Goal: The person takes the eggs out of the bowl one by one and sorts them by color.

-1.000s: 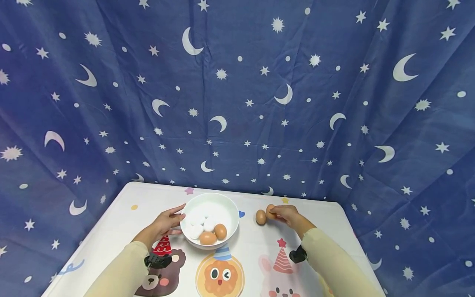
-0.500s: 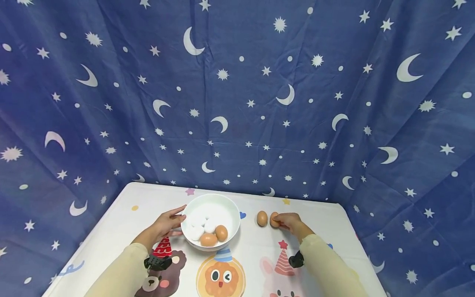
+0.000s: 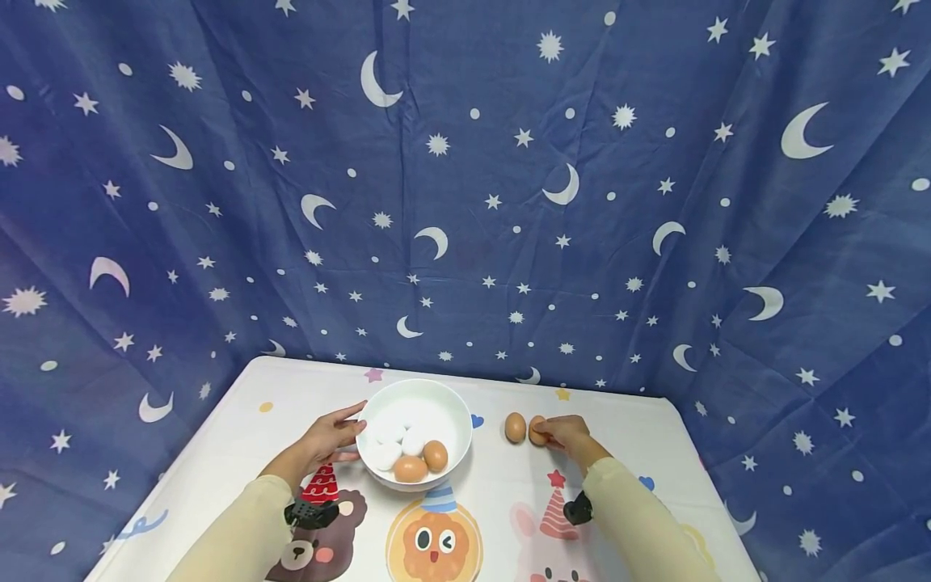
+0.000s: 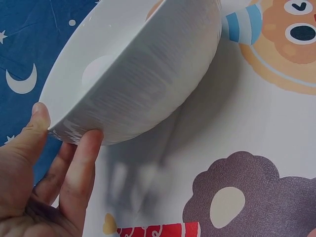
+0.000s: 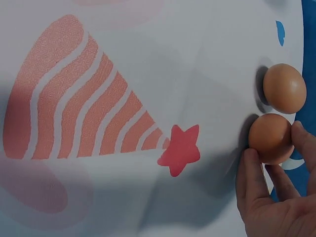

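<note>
On the left of the table, my left hand (image 3: 325, 440) grips the side of a white bowl (image 3: 452, 402). In the left wrist view, the thumb is at the rim and the fingers lie against the outer wall. Inside the bowl are several white eggs (image 3: 412, 441) and two brown eggs (image 3: 410, 469). Over to the right, my right hand (image 3: 570, 434) pinches a brown egg (image 5: 270, 138) between thumb and fingers, at the tabletop. Close beside that one lies another brown egg (image 5: 285, 89), which no hand touches.
A white cloth printed with cartoon figures covers the table (image 3: 480, 517). Behind the table's far edge hangs a blue curtain (image 3: 465, 242) with moons and stars. The two loose eggs lie to the right of the bowl, toward the far edge.
My right hand has shifted its egg slightly right and toward me, opening a small gap to the other egg. During the last half second little has moved. The left hand stays at the bowl.
</note>
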Demonstrator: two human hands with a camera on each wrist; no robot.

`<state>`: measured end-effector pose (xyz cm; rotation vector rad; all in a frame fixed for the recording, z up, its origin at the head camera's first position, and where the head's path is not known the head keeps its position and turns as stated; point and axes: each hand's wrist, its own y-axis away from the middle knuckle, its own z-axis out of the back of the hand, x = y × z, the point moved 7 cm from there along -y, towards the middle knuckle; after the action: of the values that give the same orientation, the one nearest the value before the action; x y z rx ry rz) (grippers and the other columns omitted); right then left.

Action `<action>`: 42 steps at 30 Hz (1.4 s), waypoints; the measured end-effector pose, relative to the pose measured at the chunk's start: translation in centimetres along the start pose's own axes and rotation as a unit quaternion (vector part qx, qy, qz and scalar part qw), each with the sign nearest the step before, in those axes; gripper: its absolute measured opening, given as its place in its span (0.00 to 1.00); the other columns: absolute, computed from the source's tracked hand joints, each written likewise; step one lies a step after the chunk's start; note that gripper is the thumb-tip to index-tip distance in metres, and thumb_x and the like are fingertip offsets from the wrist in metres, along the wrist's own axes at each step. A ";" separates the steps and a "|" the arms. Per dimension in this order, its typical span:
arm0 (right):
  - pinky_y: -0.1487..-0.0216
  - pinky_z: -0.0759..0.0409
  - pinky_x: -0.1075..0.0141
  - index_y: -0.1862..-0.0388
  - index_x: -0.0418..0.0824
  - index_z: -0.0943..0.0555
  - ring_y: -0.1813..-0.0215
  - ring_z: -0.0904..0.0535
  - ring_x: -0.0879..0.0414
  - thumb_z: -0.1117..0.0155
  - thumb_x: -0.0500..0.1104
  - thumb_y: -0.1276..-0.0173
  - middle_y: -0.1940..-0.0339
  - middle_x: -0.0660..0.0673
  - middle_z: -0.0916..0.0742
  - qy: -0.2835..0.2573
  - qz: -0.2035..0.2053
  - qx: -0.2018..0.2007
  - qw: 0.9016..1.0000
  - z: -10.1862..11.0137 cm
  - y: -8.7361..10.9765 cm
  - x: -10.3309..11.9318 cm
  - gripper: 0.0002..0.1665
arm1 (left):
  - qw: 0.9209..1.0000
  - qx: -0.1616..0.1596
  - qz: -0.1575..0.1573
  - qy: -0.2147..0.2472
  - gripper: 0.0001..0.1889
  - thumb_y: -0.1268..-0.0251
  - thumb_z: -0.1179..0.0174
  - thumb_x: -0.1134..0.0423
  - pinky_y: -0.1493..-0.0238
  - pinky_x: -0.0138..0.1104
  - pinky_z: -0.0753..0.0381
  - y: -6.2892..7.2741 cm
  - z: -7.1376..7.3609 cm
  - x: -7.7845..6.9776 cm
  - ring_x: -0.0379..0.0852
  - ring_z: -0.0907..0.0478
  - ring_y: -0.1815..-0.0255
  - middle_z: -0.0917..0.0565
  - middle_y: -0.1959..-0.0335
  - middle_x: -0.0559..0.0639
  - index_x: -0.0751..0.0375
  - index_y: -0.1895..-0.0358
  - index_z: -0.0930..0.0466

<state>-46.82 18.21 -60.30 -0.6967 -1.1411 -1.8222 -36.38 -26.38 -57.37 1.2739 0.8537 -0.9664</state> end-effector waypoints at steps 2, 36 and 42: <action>0.54 0.11 0.62 0.41 0.24 0.24 0.61 0.20 0.54 0.24 0.38 0.43 0.44 0.31 0.18 -0.004 0.002 0.000 1.000 0.0 -0.2 0.0 0.33 | 1.000 0.004 -0.002 0.001 0.31 0.27 0.43 0.58 0.55 0.43 0.10 0.0 -0.1 -0.1 0.60 0.21 0.42 0.33 0.32 0.71 0.50 0.24 0.40; 0.67 0.17 0.69 0.56 0.34 0.13 0.71 0.15 0.54 0.23 0.44 0.43 0.65 0.43 0.11 0.188 0.223 0.075 0.954 -6.1 11.2 11.3 0.19 | 1.000 -0.003 0.000 -0.013 0.31 0.26 0.44 0.58 0.57 0.42 0.10 0.0 0.0 -0.1 0.61 0.22 0.41 0.34 0.31 0.72 0.52 0.24 0.41; 0.65 0.12 0.68 0.57 0.32 0.14 0.68 0.12 0.52 0.23 0.43 0.44 0.67 0.42 0.11 0.169 0.210 0.121 0.955 -10.0 13.7 12.2 0.19 | 1.000 -0.006 0.002 -0.018 0.30 0.26 0.44 0.58 0.57 0.42 0.10 -0.1 0.0 -0.1 0.61 0.22 0.40 0.34 0.31 0.72 0.51 0.24 0.41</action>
<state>-40.81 1.66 -49.02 -0.4215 -0.8867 -1.3501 -36.51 -26.37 -57.33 1.2444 0.8286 -0.9771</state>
